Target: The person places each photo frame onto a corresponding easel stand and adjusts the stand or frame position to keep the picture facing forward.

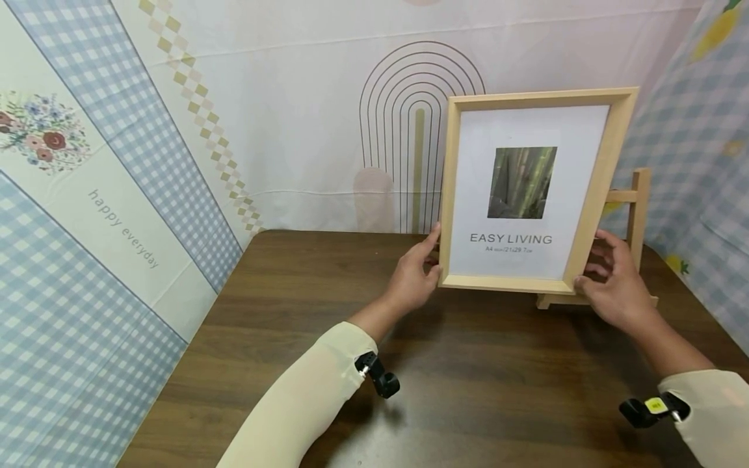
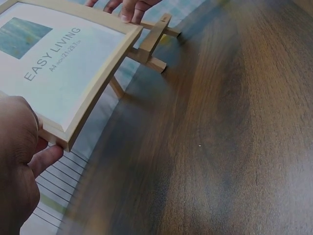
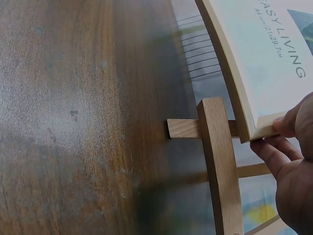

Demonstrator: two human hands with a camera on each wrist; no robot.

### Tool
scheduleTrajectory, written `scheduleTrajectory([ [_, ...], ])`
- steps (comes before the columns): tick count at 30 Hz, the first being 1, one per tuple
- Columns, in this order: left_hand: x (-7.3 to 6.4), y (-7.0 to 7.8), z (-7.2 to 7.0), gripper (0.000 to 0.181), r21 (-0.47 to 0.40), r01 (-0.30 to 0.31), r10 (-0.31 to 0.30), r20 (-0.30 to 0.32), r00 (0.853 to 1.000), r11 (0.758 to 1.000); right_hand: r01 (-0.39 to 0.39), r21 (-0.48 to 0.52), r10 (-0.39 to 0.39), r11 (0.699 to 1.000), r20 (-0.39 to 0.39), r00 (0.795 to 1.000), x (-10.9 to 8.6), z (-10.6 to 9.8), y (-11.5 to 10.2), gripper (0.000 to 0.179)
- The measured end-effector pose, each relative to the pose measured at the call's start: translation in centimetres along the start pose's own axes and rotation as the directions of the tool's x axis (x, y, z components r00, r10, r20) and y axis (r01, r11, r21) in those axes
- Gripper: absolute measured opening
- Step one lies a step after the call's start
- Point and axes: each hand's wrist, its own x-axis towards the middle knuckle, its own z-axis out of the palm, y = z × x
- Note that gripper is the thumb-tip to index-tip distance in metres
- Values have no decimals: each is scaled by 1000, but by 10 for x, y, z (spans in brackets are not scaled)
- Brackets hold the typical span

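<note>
A light wooden picture frame (image 1: 509, 283) with a white insert reading "EASY LIVING" is held upright by both hands, slightly tilted. My left hand (image 1: 412, 273) grips its lower left edge, thumb at the front and fingers behind. At the lower right corner my right hand (image 1: 617, 283) pinches the other side edge. Behind the frame stands a small wooden easel (image 1: 639, 214), mostly hidden in the head view. In the right wrist view the frame's corner is close to the easel's ledge (image 3: 220, 166); a gap shows under the frame in the left wrist view.
The dark wooden table (image 1: 304, 299) spreads beneath the arms. A patterned cloth (image 1: 292, 130) hangs behind it, with blue checked cloth (image 1: 714, 214) at the right. Both sleeves carry small black wrist cameras (image 1: 383, 380).
</note>
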Motion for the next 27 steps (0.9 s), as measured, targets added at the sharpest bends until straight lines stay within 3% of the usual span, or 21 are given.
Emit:
scheduleTrajectory([
  [27,5,4,13,88,13,7,-7,3,1000,1000,2,-13,-3,1000,-58,998,0,-6,7,90],
])
